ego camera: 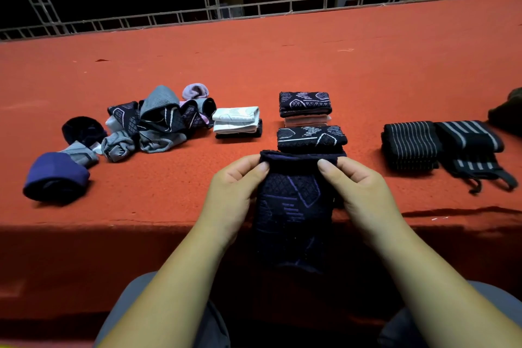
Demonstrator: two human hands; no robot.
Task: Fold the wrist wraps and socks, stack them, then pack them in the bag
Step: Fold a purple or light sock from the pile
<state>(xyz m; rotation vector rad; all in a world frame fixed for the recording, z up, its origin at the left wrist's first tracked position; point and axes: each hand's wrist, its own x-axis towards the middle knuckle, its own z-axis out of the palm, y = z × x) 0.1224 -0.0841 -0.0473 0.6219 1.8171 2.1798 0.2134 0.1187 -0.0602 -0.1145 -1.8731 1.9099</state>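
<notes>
A dark navy sock with purple pattern (291, 206) hangs over the front edge of the red surface. My left hand (234, 192) pinches its top left corner and my right hand (358, 192) pinches its top right corner. Just behind lies a folded black patterned sock (310, 138), and farther back a stack of folded socks (305, 107). A white folded pair on a black one (237, 120) sits to the left. Two black striped wrist wraps (409, 145) (471, 147) lie on the right. A heap of unfolded socks (158, 121) lies on the left.
The red carpeted platform (254, 59) stretches wide, with a metal truss railing (197, 14) along its far edge. A blue rolled sock (56, 175) lies at the left near the front. A dark object (508, 110), partly cut off, sits at the right edge.
</notes>
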